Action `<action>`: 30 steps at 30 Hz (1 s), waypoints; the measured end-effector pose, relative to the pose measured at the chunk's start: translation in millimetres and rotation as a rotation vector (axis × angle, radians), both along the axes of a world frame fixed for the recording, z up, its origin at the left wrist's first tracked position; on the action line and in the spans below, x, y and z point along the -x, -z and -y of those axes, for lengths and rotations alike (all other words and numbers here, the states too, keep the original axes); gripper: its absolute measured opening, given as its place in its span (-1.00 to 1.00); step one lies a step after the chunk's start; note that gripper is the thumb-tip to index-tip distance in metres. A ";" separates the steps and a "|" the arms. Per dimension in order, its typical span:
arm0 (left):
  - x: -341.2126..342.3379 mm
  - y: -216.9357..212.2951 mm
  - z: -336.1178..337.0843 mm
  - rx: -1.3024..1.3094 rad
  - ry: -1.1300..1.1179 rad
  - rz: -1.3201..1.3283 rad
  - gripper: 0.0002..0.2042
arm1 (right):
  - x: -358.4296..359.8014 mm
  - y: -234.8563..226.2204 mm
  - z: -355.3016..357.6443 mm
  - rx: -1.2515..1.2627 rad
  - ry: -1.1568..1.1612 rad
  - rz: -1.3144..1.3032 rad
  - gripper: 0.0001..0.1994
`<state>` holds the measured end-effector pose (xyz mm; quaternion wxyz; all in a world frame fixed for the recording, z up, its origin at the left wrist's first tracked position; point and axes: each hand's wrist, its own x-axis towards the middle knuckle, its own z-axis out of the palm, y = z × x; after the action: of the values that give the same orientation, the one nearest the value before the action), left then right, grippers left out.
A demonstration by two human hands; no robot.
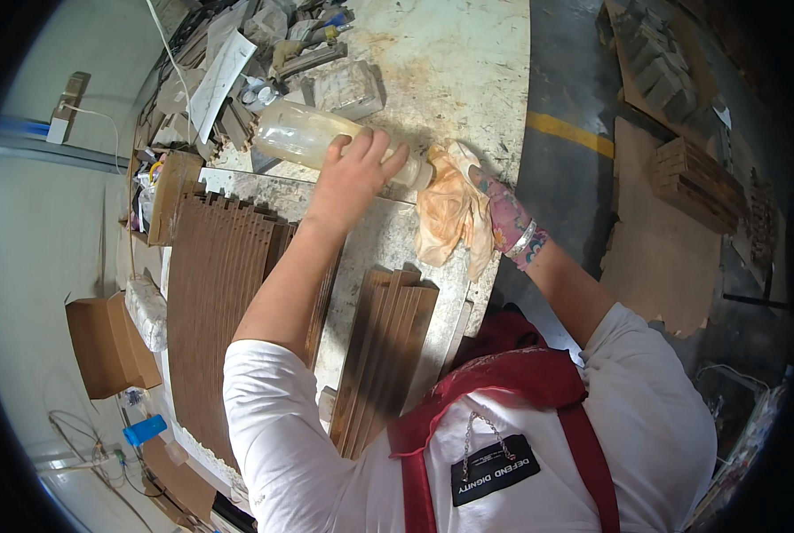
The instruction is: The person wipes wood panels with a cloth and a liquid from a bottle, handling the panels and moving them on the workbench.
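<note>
My bare left hand (359,179) is wrapped round a clear plastic bottle (292,133) with pale liquid inside. The bottle lies tilted nearly flat above the bench, its neck pointing right against a stained white and orange cloth (450,209). On my right hand (506,216) is a pink floral glove, and its fingers grip the cloth's right side; they are partly hidden by its folds. Nearer to me lies a small stack of brown wooden strips (384,346). A larger row of brown slats (224,302) stands to the left.
Scraps, a white sheet (224,84) and a pale block (348,89) crowd the far left of the worktable (450,62). An open cardboard box (113,346) sits at the left wall. Across the floor on the right, bundled brown pieces (694,186) lie on cardboard (646,258).
</note>
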<state>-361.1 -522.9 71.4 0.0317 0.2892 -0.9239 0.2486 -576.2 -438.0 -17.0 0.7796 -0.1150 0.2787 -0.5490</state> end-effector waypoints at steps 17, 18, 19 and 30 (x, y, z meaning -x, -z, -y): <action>5.7 21.6 22.0 -0.374 -0.255 -0.796 -0.42 | 46.4 61.4 16.0 0.177 -0.015 0.006 -0.53; -3.8 25.4 31.8 -0.432 -0.293 -0.990 -0.41 | 49.0 54.4 15.4 0.197 -0.073 0.030 -0.54; -11.0 28.3 42.4 -0.478 -0.308 -1.189 -0.40 | 56.7 63.8 20.1 0.109 -0.137 0.136 -0.55; -42.5 74.2 57.5 -0.495 -0.603 -1.522 -0.20 | 57.6 48.9 -4.9 -0.024 -0.201 -0.179 -0.48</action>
<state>-318.6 -580.5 -2.8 0.5120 0.6093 -0.5624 -0.2243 -633.8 -433.1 -65.9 0.8039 -0.1817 0.3407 -0.4523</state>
